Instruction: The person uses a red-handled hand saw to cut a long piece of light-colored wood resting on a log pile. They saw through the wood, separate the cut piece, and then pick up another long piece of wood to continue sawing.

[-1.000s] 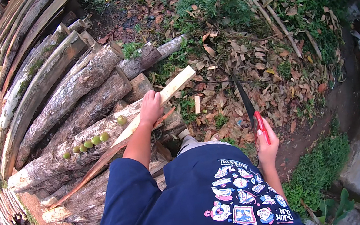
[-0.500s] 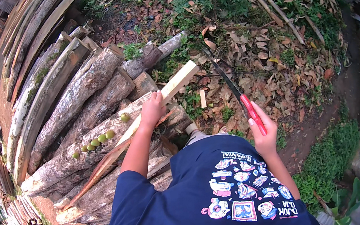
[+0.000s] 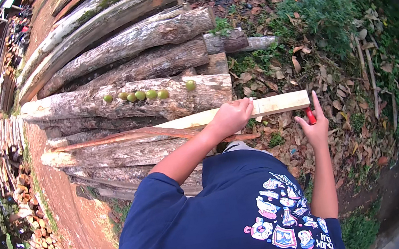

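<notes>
A pale squared length of wood (image 3: 282,103) lies across the logs, with its near-square cut end out to the right and a thin line across its top. My left hand (image 3: 232,118) is closed over it, pressing from above. Beside the cut end is my right hand (image 3: 316,129), its index finger stretched up along the end face and its thumb apart. The red handle (image 3: 311,116) of a long-bladed tool shows within that hand; the blade is hidden now. Under my left forearm, a reddish-brown strip of split wood or bark (image 3: 159,131) runs along the pale piece.
Several small green fruits (image 3: 140,95) sit in a row on a thick log (image 3: 76,103). More logs (image 3: 143,31) lie side by side beyond. Dry leaves (image 3: 333,80) and green plants (image 3: 320,11) cover the ground at right. Stacked cut wood (image 3: 49,247) stands at far left.
The view has turned, so the logs and wood now lie more level. My right hand has come to the wood's end, and the tool's dark blade, visible before, is out of sight.
</notes>
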Tool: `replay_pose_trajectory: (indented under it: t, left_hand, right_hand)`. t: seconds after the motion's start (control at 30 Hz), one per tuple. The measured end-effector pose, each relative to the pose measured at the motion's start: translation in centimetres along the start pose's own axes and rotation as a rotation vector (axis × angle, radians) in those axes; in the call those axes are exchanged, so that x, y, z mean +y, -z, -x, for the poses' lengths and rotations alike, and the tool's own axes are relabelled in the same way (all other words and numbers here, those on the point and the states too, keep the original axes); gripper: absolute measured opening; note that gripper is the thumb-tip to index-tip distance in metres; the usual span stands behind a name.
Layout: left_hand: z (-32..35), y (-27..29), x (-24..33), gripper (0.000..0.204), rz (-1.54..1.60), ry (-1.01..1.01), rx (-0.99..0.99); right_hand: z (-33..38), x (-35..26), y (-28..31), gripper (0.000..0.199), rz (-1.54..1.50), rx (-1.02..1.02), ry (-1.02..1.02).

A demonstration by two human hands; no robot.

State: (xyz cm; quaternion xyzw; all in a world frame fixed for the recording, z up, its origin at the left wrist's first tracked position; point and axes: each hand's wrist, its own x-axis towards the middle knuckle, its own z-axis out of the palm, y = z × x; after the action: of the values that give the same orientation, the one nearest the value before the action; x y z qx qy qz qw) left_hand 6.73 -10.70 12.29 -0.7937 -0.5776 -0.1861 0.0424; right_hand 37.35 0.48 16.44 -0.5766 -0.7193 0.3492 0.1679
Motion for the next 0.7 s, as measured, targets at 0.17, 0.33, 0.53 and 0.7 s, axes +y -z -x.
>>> replay_pose_trajectory:
  t: [0.17,0.33,0.53,0.7]
  left_hand:
    - [0.6,3.1,3.2,0.019,0.107,0.036,0.031]
    - [2.4,2.0,4.9,0.019,0.188,0.087,0.023]
    - [2.1,4.4,6.4,0.028,0.273,0.094,-0.207]
    - [3.6,10.7,4.5,0.035,0.563,0.438,-0.354]
  right_hand:
    - [2.7,0.1,0.3,0.103,-0.065,0.000,0.177]
    - [4.9,-1.4,1.8,0.088,0.519,-0.005,0.298]
    - [4.9,2.0,3.4,0.069,0.749,-0.027,0.592]
    - [5.3,0.7,5.2,0.065,0.946,-0.151,0.704]
